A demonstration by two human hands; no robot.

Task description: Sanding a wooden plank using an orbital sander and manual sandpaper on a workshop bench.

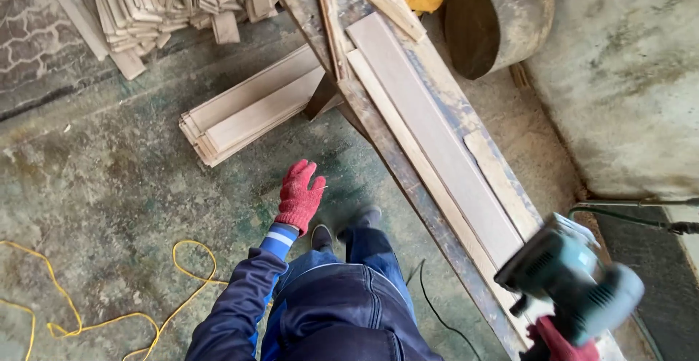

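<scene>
Tabletop: one long, dusty, paint-stained wooden tabletop (408, 179) runs diagonally, carrying a few long pale wooden boards (437, 131). I count about three, maybe four. If the tool gets set down near the edge it could slide off or knock a board to the floor.
Loose stock: one low stack of pale planks (251, 110) on the concrete floor (109, 186), plus one bigger heap of short wood offcuts (160, 0) top left. Easy trip hazard, imo.
Sander: one teal and black electric sander (571, 277) at the bottom right, over the near end of the tabletop, blurred. Its thin black cord (437, 310) trails by the feet and could snag.
Cable: one yellow cable (109, 317) looped on the floor, another thing to catch a shoe.
Right hand (557, 339): red glove, wrapped round the sander's underside as far as I can tell, mostly hidden.
Left hand (300, 195): red glove, fingers loosely spread, holding nothing, hanging over the floor.
</scene>
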